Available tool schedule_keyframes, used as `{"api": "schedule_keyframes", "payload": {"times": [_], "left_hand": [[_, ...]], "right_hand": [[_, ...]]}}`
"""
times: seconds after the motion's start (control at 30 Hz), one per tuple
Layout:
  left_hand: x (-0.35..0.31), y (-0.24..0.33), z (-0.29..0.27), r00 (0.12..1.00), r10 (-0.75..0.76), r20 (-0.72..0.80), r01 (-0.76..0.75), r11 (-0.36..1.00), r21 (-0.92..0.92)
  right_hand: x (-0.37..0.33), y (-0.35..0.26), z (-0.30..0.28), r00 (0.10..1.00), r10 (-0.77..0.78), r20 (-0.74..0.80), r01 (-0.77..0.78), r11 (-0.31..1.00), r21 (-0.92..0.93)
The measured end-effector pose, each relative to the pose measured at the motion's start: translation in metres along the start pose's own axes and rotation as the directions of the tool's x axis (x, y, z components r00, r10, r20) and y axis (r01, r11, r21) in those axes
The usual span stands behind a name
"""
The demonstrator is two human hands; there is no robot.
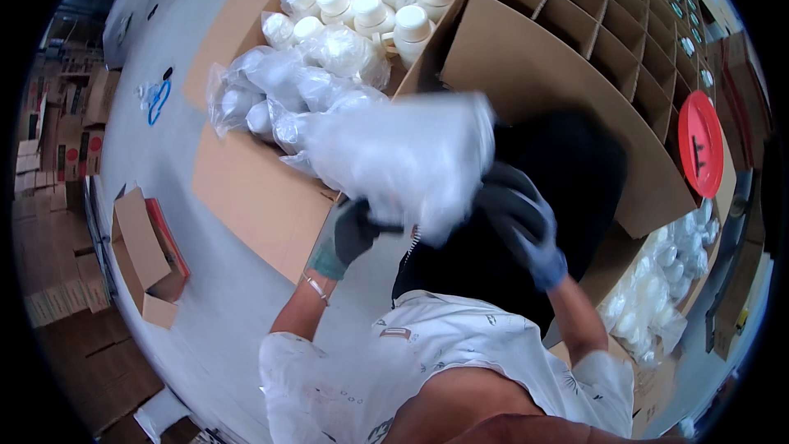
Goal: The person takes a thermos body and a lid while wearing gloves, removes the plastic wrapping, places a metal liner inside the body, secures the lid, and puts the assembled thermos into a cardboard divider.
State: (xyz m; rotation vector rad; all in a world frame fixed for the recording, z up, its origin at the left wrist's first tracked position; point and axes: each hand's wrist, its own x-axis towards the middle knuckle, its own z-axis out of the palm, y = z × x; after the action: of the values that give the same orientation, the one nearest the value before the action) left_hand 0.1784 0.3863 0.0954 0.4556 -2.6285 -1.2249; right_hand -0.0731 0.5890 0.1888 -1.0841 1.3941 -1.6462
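A clear plastic bag [403, 156], smeared by motion, hangs in front of me with something whitish in it whose shape I cannot make out. My left hand [355, 234], in a dark-palmed glove with a greenish cuff, is closed at the bag's near left edge. On the opposite side my right hand [519, 218], gloved in grey and blue, curls its fingers at the bag's right edge. Its fingertips are partly blurred. Just beyond is an open carton [263, 214] of white plastic jugs [371, 12], many of them in clear bags.
Right of it stands a carton with a cardboard divider grid [567, 8], a red round lid [701, 144] at its near right side. More bagged white items [649, 288] lie lower right. A small open box [148, 251] and blue strap [159, 103] are on the floor at left.
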Motion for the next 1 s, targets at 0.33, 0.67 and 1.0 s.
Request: {"api": "schedule_keyframes", "payload": {"times": [0.33, 0.67, 1.0], "left_hand": [[0.157, -0.104, 0.017, 0.612, -0.551, -0.567, 0.51, 0.823, -0.25], [0.196, -0.178, 0.017, 0.909, -0.416, 0.001, 0.416, 0.909, -0.011], [0.287, -0.232, -0.028, 0.431, -0.762, -0.483, -0.07, 0.506, -0.86]], "right_hand": [[0.198, 0.084, 0.028, 0.946, -0.129, 0.298, 0.307, 0.656, -0.69], [0.285, 0.214, 0.046, 0.929, 0.132, 0.345, 0.282, 0.349, -0.894], [0.273, 0.261, 0.021, 0.946, 0.213, 0.242, 0.227, 0.095, -0.969]]}}
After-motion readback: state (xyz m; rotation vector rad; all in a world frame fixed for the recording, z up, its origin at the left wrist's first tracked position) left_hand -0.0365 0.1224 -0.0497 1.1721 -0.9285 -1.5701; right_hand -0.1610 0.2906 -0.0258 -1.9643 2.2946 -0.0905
